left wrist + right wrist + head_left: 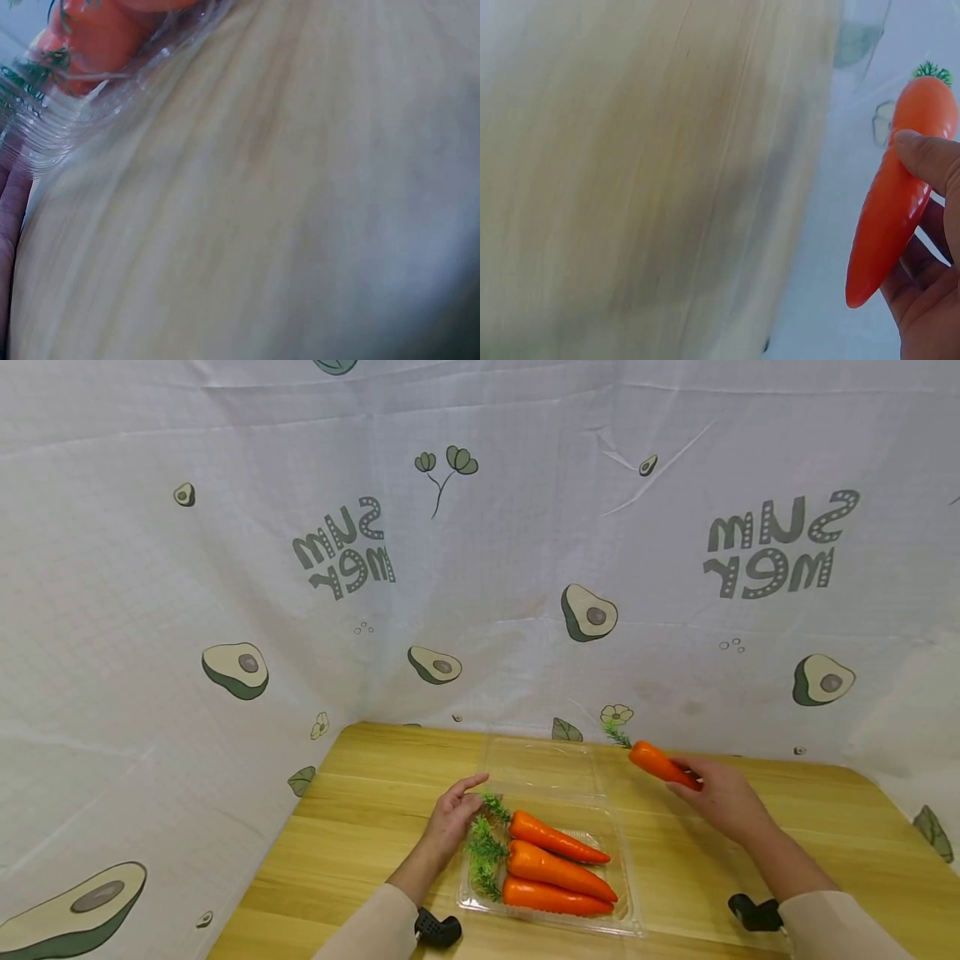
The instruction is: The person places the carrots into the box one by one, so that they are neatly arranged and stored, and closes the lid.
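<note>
My right hand [723,797] grips an orange toy carrot [654,762] with a green leafy top, raised to the right of a clear plastic container [626,893]. In the right wrist view, the thumb [922,154] presses on the carrot [892,202] and the other fingers lie behind it; its tip points down. Three more carrots [558,867] lie side by side in the container, their green tops [486,847] to the left. My left hand [450,818] rests against the container's left side near its back corner, fingers extended. The left wrist view shows only its edge beside the container wall [56,139].
The container's clear lid [543,764] lies folded back toward the rear of the wooden table [360,827]. A white cloth [510,552] printed with avocados hangs behind and at the sides. Small black devices [438,928] sit at both wrists.
</note>
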`<state>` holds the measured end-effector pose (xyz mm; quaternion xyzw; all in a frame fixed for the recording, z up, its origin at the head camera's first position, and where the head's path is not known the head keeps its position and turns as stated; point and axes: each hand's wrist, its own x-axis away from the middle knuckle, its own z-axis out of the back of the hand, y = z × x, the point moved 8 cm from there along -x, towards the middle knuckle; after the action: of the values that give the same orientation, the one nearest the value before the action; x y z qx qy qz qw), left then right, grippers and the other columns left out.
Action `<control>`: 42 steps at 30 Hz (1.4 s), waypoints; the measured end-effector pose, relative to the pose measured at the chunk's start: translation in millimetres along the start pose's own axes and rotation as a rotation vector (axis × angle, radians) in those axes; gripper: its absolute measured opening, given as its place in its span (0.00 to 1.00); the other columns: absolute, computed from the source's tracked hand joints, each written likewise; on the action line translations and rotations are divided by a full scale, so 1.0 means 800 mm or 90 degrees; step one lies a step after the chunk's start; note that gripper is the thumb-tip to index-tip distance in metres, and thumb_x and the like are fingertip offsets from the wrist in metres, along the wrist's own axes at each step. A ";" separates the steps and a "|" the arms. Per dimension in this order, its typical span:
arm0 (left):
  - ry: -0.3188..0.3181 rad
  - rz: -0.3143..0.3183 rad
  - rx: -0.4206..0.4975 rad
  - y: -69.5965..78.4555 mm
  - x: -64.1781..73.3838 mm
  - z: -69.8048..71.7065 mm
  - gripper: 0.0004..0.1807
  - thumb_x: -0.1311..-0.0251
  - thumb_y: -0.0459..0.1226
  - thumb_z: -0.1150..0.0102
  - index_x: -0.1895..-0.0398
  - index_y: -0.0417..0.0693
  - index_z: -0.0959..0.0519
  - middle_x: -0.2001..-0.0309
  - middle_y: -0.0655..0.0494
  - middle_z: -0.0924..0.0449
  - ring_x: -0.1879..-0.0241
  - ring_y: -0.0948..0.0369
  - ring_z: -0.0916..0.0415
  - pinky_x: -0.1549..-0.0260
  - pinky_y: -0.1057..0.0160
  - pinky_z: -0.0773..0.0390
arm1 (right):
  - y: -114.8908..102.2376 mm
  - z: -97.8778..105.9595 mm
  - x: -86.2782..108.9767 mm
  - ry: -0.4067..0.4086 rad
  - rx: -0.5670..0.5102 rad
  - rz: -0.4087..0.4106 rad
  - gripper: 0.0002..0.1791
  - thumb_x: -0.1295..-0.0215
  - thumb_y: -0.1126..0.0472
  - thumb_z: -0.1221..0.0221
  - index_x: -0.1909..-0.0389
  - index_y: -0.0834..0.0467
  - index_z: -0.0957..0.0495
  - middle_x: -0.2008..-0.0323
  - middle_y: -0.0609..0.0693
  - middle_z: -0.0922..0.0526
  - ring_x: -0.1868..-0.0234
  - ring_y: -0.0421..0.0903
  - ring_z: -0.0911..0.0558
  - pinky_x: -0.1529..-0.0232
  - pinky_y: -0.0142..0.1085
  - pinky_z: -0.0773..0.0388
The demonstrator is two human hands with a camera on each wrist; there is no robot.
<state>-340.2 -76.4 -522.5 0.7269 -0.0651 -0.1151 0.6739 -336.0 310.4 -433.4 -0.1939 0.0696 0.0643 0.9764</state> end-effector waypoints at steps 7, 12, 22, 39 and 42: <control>0.000 0.005 0.016 -0.004 -0.002 0.001 0.25 0.26 0.35 0.51 0.28 0.39 0.31 0.66 0.64 0.14 0.83 0.70 0.44 0.77 0.72 0.38 | -0.035 0.001 0.002 0.003 0.003 0.024 0.25 0.36 0.56 0.31 0.43 0.66 0.20 0.57 0.60 0.15 0.63 0.51 0.21 0.58 0.54 0.18; -0.003 0.008 0.020 -0.004 -0.002 0.000 0.26 0.26 0.35 0.51 0.27 0.39 0.31 0.46 0.43 0.13 0.79 0.70 0.39 0.75 0.72 0.37 | -0.061 0.004 0.008 0.012 -0.007 0.063 0.24 0.38 0.57 0.30 0.44 0.65 0.19 0.57 0.59 0.14 0.63 0.51 0.20 0.58 0.54 0.16; -0.010 0.012 0.028 -0.005 -0.002 -0.001 0.26 0.26 0.35 0.51 0.27 0.38 0.32 0.58 0.57 0.11 0.76 0.71 0.33 0.74 0.72 0.36 | -0.108 0.014 0.021 0.045 -0.017 0.142 0.23 0.40 0.58 0.28 0.46 0.61 0.16 0.57 0.56 0.11 0.64 0.47 0.18 0.61 0.47 0.16; -0.005 0.011 0.031 -0.005 -0.002 0.001 0.25 0.27 0.34 0.51 0.28 0.39 0.31 0.55 0.56 0.10 0.77 0.71 0.34 0.74 0.73 0.35 | -0.151 0.010 0.040 0.045 -0.013 0.201 0.22 0.43 0.59 0.26 0.47 0.59 0.15 0.57 0.51 0.11 0.63 0.42 0.18 0.64 0.36 0.16; -0.011 0.010 0.036 -0.003 -0.001 0.000 0.26 0.26 0.34 0.52 0.27 0.39 0.31 0.53 0.54 0.10 0.74 0.72 0.30 0.72 0.73 0.32 | -0.158 0.009 0.045 0.040 -0.019 0.208 0.22 0.43 0.59 0.26 0.48 0.58 0.15 0.57 0.50 0.11 0.63 0.42 0.17 0.64 0.35 0.16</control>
<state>-341.2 -75.7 -525.1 0.7439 -0.0801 -0.1144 0.6535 -280.7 200.5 -386.0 -0.1966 0.1297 0.2174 0.9472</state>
